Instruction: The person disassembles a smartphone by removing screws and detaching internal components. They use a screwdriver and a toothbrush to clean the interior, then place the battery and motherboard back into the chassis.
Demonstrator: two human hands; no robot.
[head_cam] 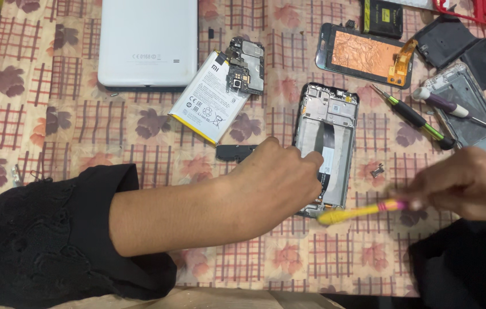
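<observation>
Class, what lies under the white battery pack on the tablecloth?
The white rectangular battery pack overlaps a dark circuit board at its upper right corner; elsewhere it rests on the checked floral tablecloth. Anything beneath its middle is covered and cannot be seen.
</observation>
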